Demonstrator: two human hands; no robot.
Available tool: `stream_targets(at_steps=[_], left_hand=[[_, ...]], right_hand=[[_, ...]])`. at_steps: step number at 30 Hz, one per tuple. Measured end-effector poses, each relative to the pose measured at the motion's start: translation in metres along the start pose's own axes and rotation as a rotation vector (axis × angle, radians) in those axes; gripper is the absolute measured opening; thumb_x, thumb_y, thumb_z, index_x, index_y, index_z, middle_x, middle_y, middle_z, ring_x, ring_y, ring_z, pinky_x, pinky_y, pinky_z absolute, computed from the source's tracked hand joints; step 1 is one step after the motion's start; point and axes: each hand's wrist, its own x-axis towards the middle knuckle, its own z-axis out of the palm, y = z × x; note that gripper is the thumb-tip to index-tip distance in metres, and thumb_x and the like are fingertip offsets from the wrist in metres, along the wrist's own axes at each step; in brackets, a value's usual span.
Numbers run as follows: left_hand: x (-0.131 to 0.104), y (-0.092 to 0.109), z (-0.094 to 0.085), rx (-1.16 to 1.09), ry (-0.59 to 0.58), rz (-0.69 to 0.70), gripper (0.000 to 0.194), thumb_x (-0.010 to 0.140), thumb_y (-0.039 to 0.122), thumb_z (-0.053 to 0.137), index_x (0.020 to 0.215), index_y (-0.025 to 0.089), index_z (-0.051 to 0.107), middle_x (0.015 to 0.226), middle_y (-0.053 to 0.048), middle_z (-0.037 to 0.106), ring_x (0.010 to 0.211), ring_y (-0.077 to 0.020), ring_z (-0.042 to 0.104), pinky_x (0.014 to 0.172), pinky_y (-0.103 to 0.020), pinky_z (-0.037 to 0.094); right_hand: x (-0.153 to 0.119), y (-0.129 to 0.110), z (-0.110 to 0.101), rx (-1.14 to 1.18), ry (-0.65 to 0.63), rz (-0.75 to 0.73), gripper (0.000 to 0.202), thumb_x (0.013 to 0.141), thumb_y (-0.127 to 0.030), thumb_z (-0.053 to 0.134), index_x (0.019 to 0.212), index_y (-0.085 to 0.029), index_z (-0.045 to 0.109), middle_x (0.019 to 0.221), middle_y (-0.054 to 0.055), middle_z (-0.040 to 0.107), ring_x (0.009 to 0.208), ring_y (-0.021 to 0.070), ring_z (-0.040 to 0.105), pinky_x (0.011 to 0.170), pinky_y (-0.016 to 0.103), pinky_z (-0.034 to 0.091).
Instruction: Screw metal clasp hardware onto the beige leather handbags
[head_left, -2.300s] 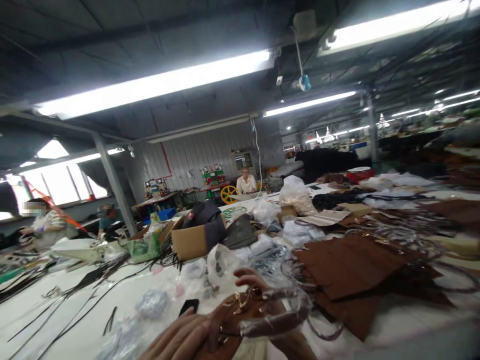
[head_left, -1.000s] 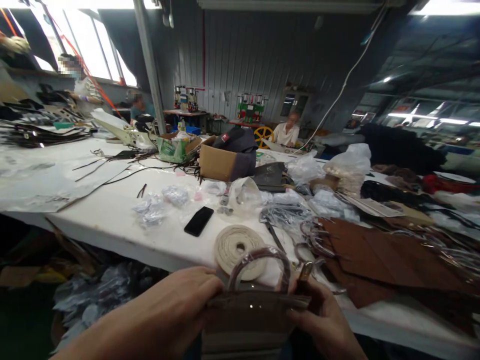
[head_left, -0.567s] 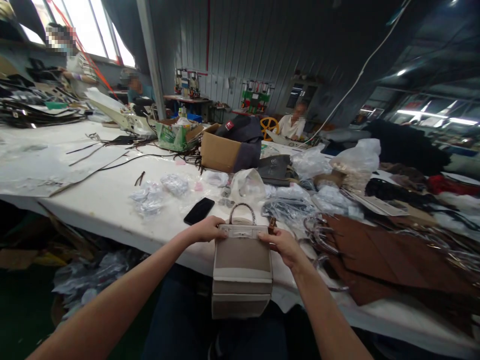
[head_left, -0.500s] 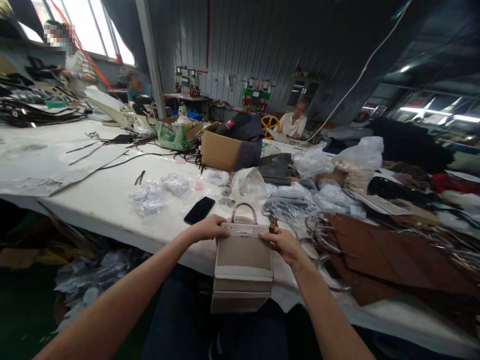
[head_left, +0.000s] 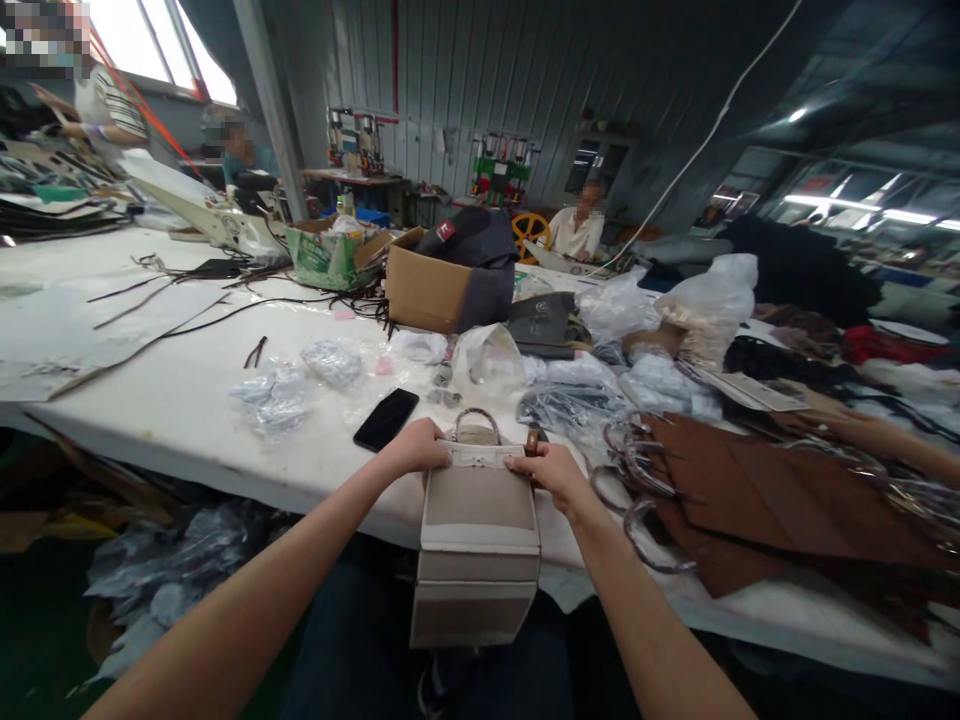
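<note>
Two hands on one beige handbag

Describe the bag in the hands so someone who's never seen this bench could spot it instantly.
Start at the long white table and go to the middle of its near edge. There the left hand and right hand grip the bag by its upper corners. It is beige with whitish bands, unlike the dark brown pieces spread to its right.
</note>
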Motion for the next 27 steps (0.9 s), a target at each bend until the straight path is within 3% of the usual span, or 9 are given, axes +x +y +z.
stream_targets(at_steps=[6,10,12,17,22,27], left_hand=[[0.018,0.005,0.011,0.072,-0.014,-0.095,0.014,0.066,0.013,0.072,0.077,0.012,0.081,0.066,-0.007,0.064,0.072,-0.0236,0.062,0.065,-0.031,0.041],[0.014,-0.003,0.017,0.021,0.005,-0.066,0.021,0.071,0.015,0.071,0.089,0.013,0.083,0.072,-0.006,0.066,0.075,-0.0228,0.062,0.065,-0.029,0.043],[0.010,-0.010,0.019,-0.075,-0.012,-0.064,0.021,0.073,0.017,0.071,0.091,0.013,0.082,0.073,-0.005,0.066,0.075,-0.0217,0.061,0.064,-0.029,0.042],[0.012,-0.028,0.022,-0.362,-0.043,-0.086,0.024,0.070,0.020,0.072,0.092,0.013,0.079,0.078,-0.003,0.065,0.078,-0.0208,0.059,0.067,-0.028,0.042],[0.009,-0.041,0.025,-0.524,-0.028,0.018,0.047,0.070,0.031,0.079,0.113,0.017,0.070,0.100,-0.005,0.065,0.088,-0.0218,0.061,0.069,-0.027,0.046],[0.007,-0.042,0.028,-0.404,0.042,0.102,0.045,0.078,0.028,0.072,0.121,0.021,0.064,0.107,-0.005,0.060,0.090,-0.0221,0.060,0.078,-0.031,0.050]], right_hand=[[-0.001,0.006,0.004,-0.021,0.033,-0.060,0.033,0.059,-0.035,0.086,0.084,-0.015,0.079,0.084,0.007,0.079,0.073,0.0208,0.066,0.067,0.030,0.048],[0.001,0.007,0.001,-0.245,0.076,-0.197,0.025,0.065,-0.039,0.085,0.074,-0.019,0.073,0.077,0.003,0.075,0.074,0.0205,0.064,0.064,0.028,0.042],[0.004,0.008,-0.002,-0.315,0.072,-0.212,0.030,0.065,-0.043,0.086,0.070,-0.020,0.066,0.072,0.001,0.071,0.070,0.0193,0.061,0.062,0.028,0.039],[0.009,0.016,-0.011,-0.153,-0.060,-0.195,0.047,0.063,-0.054,0.089,0.085,-0.020,0.066,0.082,0.001,0.072,0.077,0.0205,0.063,0.069,0.030,0.046],[0.010,0.027,-0.014,-0.129,-0.051,-0.233,0.046,0.070,-0.057,0.085,0.089,-0.019,0.069,0.088,0.004,0.074,0.084,0.0230,0.065,0.077,0.032,0.048],[0.008,0.032,-0.006,0.016,-0.033,-0.170,0.046,0.067,-0.053,0.086,0.093,-0.018,0.071,0.092,0.005,0.077,0.088,0.0252,0.068,0.081,0.034,0.050]])
